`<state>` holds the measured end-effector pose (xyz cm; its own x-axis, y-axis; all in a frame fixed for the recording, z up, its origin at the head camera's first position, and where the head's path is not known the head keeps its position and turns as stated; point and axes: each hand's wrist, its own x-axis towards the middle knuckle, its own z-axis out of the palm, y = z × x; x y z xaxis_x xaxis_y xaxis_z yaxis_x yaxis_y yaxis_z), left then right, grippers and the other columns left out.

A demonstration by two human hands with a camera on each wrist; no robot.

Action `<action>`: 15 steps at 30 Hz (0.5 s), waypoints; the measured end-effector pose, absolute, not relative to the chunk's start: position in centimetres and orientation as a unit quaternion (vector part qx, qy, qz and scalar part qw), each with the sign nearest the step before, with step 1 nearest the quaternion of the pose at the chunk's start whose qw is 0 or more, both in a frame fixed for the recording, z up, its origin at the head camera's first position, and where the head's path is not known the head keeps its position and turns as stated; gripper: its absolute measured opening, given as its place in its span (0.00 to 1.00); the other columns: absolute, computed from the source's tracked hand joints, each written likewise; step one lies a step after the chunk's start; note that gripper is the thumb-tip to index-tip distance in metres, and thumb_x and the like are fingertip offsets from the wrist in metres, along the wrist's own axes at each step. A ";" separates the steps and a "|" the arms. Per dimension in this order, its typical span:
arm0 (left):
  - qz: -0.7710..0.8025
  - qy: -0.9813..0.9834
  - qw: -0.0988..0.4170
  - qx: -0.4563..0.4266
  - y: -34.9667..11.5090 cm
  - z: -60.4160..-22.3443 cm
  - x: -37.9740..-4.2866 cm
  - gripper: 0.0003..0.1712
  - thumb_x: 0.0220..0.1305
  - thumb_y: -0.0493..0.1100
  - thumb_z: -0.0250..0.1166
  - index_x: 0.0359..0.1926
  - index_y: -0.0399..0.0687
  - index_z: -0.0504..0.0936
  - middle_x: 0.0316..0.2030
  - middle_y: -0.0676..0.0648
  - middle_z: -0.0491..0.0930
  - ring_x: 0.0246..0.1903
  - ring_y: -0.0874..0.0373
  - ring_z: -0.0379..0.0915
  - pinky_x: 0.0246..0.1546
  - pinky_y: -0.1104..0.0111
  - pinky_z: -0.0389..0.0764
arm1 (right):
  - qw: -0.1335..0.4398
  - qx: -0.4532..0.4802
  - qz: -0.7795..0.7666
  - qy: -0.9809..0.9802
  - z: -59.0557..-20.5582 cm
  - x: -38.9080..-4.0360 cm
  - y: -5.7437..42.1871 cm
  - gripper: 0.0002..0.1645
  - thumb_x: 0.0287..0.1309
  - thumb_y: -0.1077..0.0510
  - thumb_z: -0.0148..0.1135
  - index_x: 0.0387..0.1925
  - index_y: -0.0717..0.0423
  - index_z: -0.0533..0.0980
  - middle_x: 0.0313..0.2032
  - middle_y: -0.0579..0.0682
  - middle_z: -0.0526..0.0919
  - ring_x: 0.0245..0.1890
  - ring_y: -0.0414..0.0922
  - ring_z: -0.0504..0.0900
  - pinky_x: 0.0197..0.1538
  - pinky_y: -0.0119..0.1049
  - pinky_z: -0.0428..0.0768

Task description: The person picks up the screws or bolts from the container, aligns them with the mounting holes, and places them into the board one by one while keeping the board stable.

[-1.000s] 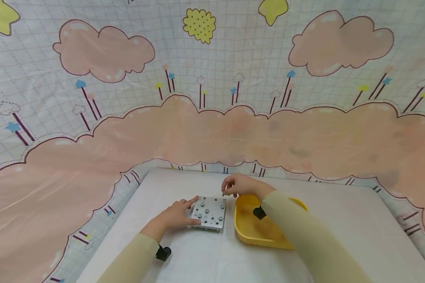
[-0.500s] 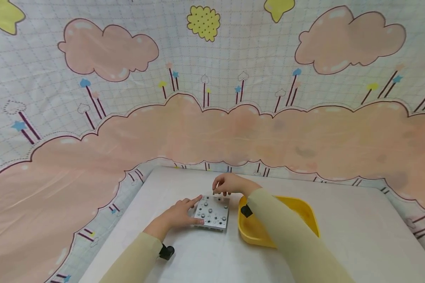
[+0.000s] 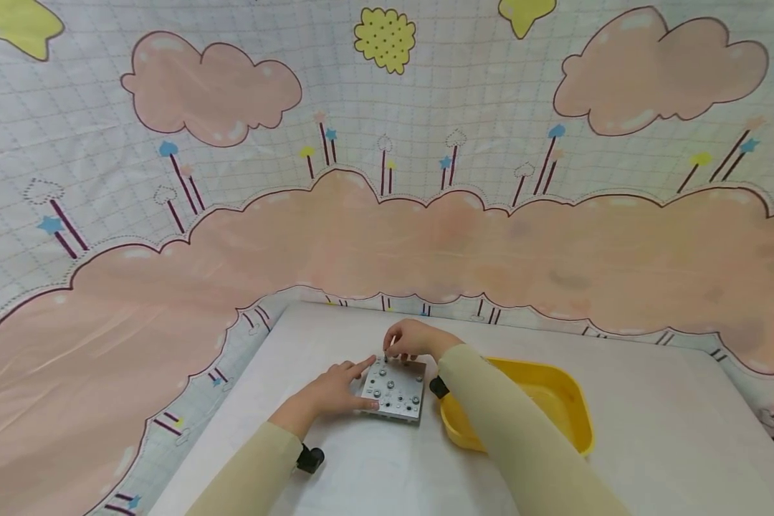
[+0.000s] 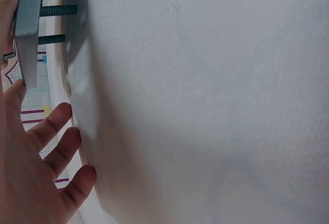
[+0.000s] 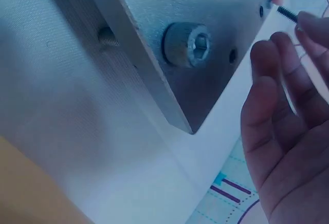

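1. I have a small screw (image 5: 288,14) pinched in the right hand's grip (image 3: 418,340), its threaded end pointing down at the metal plate (image 3: 403,387).
2. That screw is over the plate's far edge, toward the far-left corner. Its long axis looks roughly square to the plate's face, as I'd want it for any small holes there; I can't tell whether the tip touches.
3. The right hand, reaching in from the right, is the one to work with. I judge the move turns on lining tip with hole, a matter of slight sideways shifts.
4. The left hand (image 3: 335,387) grasps nothing; its index finger and thumb spread along the plate's left side, apparently steadying it. That index fingertip sits just left of the screw, so I'd avoid drifting left.
5. Threaded shanks (image 4: 59,10) show under the plate, its underside raised off the worktop (image 3: 658,416).
6. My room is on the far side. To the right, the yellow tray (image 3: 583,412) stands near the plate, with the right sleeve (image 3: 509,423) crossing above it.
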<state>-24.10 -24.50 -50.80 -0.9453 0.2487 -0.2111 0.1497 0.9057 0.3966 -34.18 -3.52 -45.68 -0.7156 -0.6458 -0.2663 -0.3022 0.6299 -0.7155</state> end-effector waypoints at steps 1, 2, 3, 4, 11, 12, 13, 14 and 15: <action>0.189 0.968 0.130 0.102 -24.5 -50.8 -24.1 0.58 0.48 0.76 0.67 0.77 0.71 0.55 0.63 0.45 0.71 0.62 0.43 0.65 0.59 0.42 0.70 | 0.259 -0.271 -0.329 0.867 -45.8 -34.1 -3.5 0.02 0.64 0.59 0.64 0.36 0.52 0.82 0.31 0.49 0.83 0.29 0.46 0.81 0.35 0.38 0.81; 0.190 0.968 0.130 0.102 -24.5 -50.8 -24.0 0.57 0.48 0.76 0.68 0.77 0.71 0.55 0.63 0.46 0.71 0.62 0.44 0.66 0.59 0.43 0.70 | 0.259 -0.269 -0.327 0.868 -45.9 -34.1 -3.5 0.03 0.64 0.59 0.64 0.36 0.53 0.82 0.31 0.49 0.83 0.29 0.46 0.81 0.35 0.38 0.81; 0.191 0.968 0.130 0.102 -24.5 -50.7 -24.0 0.57 0.48 0.76 0.68 0.77 0.71 0.55 0.63 0.45 0.71 0.62 0.44 0.66 0.59 0.43 0.70 | 0.260 -0.267 -0.324 0.870 -45.9 -34.1 -3.6 0.03 0.64 0.59 0.64 0.37 0.53 0.82 0.31 0.49 0.83 0.29 0.45 0.80 0.34 0.38 0.81; 0.190 0.968 0.130 0.101 -24.4 -50.7 -24.0 0.57 0.48 0.76 0.68 0.77 0.71 0.55 0.63 0.45 0.71 0.62 0.44 0.66 0.59 0.43 0.70 | 0.260 -0.266 -0.321 0.871 -46.0 -34.1 -3.6 0.03 0.64 0.59 0.64 0.37 0.53 0.82 0.31 0.49 0.82 0.29 0.45 0.80 0.34 0.37 0.81; 0.192 0.968 0.128 0.102 -24.4 -50.7 -23.9 0.57 0.49 0.75 0.69 0.77 0.70 0.56 0.63 0.45 0.71 0.62 0.43 0.66 0.59 0.43 0.71 | 0.257 -0.263 -0.309 0.877 -46.6 -34.5 -4.0 0.02 0.63 0.60 0.65 0.35 0.51 0.83 0.29 0.47 0.81 0.27 0.43 0.78 0.31 0.33 0.79; 0.192 0.968 0.128 0.101 -24.4 -50.6 -23.9 0.57 0.49 0.75 0.69 0.77 0.70 0.56 0.63 0.45 0.71 0.62 0.43 0.66 0.59 0.42 0.71 | 0.257 -0.262 -0.308 0.878 -46.7 -34.5 -4.1 0.02 0.63 0.60 0.65 0.35 0.50 0.83 0.29 0.47 0.81 0.26 0.42 0.78 0.30 0.33 0.79; 0.191 0.968 0.129 0.100 -24.4 -50.5 -23.8 0.57 0.49 0.75 0.69 0.77 0.71 0.56 0.63 0.45 0.71 0.62 0.43 0.66 0.59 0.42 0.71 | 0.257 -0.261 -0.307 0.878 -46.7 -34.5 -4.2 0.02 0.63 0.60 0.66 0.34 0.50 0.82 0.29 0.47 0.81 0.26 0.42 0.78 0.30 0.33 0.79; 0.191 0.968 0.129 0.100 -24.4 -50.5 -23.8 0.57 0.49 0.75 0.69 0.77 0.70 0.56 0.63 0.45 0.71 0.62 0.43 0.66 0.59 0.42 0.71 | 0.256 -0.259 -0.306 0.880 -46.8 -34.6 -4.2 0.03 0.63 0.60 0.66 0.33 0.49 0.82 0.29 0.47 0.81 0.26 0.42 0.77 0.30 0.32 0.78; 0.191 0.968 0.128 0.100 -24.3 -50.4 -23.8 0.57 0.49 0.74 0.69 0.77 0.70 0.56 0.63 0.45 0.71 0.62 0.43 0.66 0.58 0.42 0.71 | 0.255 -0.259 -0.305 0.880 -46.8 -34.5 -4.3 0.03 0.62 0.60 0.66 0.32 0.49 0.82 0.28 0.47 0.80 0.25 0.42 0.77 0.29 0.32 0.78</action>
